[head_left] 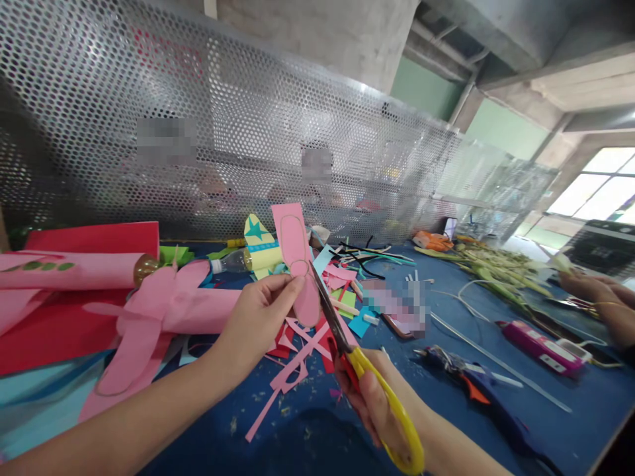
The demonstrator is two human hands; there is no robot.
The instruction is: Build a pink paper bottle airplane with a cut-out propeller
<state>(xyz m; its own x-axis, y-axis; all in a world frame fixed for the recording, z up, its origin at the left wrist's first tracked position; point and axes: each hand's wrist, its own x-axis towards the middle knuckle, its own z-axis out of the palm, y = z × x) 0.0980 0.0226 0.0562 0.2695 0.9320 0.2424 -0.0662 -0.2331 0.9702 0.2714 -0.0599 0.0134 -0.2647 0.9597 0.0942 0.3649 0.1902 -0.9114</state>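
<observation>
My left hand (265, 314) pinches a strip of pink paper (292, 238) marked with a drawn propeller-like outline, its lower lobe cut round. My right hand (370, 390) grips scissors (404, 423) with yellow and red handles. The blades point up along the paper's right edge, close to its narrow waist; whether they touch it I cannot tell. To the left lies a pink paper airplane (198, 307) with rounded blades at its nose. Beneath the hands are pink paper scraps (302, 357).
A glue gun (476, 383), a pink power strip (543, 347) and a phone (397, 307) lie on the blue table (268, 449). A perforated metal screen (278, 132) stands behind. At far right, another person's hands (590, 294) are over dried husks (496, 261). Red paper (59, 337) lies left.
</observation>
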